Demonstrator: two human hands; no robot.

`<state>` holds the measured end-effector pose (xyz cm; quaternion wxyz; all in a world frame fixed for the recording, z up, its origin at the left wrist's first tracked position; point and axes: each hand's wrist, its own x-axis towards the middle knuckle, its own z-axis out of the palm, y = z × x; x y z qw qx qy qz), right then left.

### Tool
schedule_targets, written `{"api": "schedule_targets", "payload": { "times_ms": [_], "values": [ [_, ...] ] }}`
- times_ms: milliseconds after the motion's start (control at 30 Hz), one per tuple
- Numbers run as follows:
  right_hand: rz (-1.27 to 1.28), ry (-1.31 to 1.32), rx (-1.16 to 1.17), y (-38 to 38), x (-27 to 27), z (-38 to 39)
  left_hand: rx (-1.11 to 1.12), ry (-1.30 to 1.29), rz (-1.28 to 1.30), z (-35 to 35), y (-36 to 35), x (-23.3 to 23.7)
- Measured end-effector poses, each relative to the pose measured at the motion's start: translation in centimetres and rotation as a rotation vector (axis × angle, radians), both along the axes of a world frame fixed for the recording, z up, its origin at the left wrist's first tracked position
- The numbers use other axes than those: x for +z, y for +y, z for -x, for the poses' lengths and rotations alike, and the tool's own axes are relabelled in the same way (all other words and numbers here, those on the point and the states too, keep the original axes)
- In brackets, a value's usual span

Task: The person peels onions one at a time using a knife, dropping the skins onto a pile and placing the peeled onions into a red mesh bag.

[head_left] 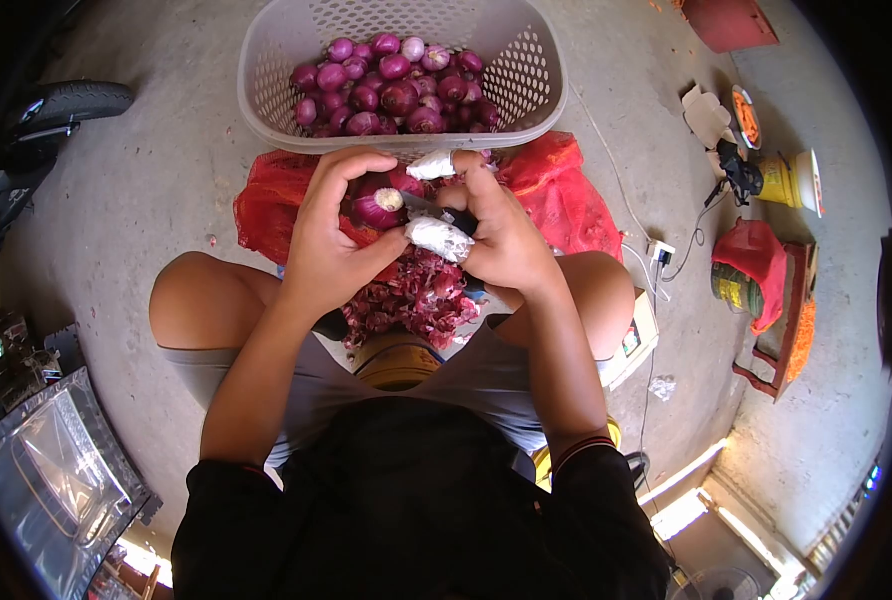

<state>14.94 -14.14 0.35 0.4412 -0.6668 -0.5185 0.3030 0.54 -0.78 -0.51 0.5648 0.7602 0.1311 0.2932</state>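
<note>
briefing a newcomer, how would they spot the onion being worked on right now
Find the big grey basket, then the left hand just below it. That hand holds the onion, set apart from its neighbours by a pale round end facing the blade.

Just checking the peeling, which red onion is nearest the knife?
The front red onion at the left hand, its pale round end beside the knife blade; those in the basket lie farther off.

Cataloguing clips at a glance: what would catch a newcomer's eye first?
Probably the basket of purple onions at the top. Next, mid-picture, white wrappings on the right hand, which holds a knife by an onion in the left hand. Red netting spreads on both sides below the basket.
</note>
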Motion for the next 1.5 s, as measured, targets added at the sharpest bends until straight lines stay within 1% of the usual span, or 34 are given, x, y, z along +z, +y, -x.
{"api": "schedule_targets", "payload": {
  "times_ms": [133,233,400,533,633,733,833,1033,1233,1333,1433,1500],
  "values": [
    [-0.055,-0.031,-0.02,0.0,-0.4,0.2,0.007,-0.001,-0.022,0.0,0.0,-0.1],
    [-0.011,-0.037,-0.017,0.1,0.0,0.1,0.011,0.002,-0.051,0.0,0.0,-0.2],
    [-0.07,-0.083,-0.005,0.3,-0.8,-0.3,0.006,-0.032,-0.092,-0.1,0.0,-0.1],
    [-0.132,-0.072,0.01,0.3,-1.4,-0.6,-0.002,-0.024,-0.024,0.0,-0.1,-0.2],
    [-0.007,0.019,-0.044,-0.1,-0.1,-0.1,-0.021,-0.034,0.041,0.0,0.0,-0.2],
    [-0.065,-0.032,-0.032,-0.1,-0.3,-0.1,-0.039,-0.046,0.094,0.1,0.0,-0.2],
    [0.0,-0.037,-0.016,-0.1,0.0,-0.2,-0.055,-0.047,0.1,0.1,0.1,-0.2],
    [-0.074,-0.089,0.019,0.0,-0.8,-0.4,-0.07,-0.059,0.183,0.2,0.0,-0.2],
    [-0.182,-0.059,-0.007,0.3,-0.9,-0.2,-0.106,-0.067,0.293,0.2,-0.4,0.0],
    [-0.237,0.017,-0.068,0.5,-2.0,-0.1,-0.133,-0.094,0.361,0.2,-0.5,0.0],
    [-0.184,0.19,-0.112,0.3,-1.3,-0.3,-0.144,-0.142,0.383,0.2,-0.5,-0.1],
    [-0.234,0.308,-0.143,0.3,-0.9,-0.2,-0.147,-0.177,0.384,0.2,-0.4,0.0]
  ]
}}
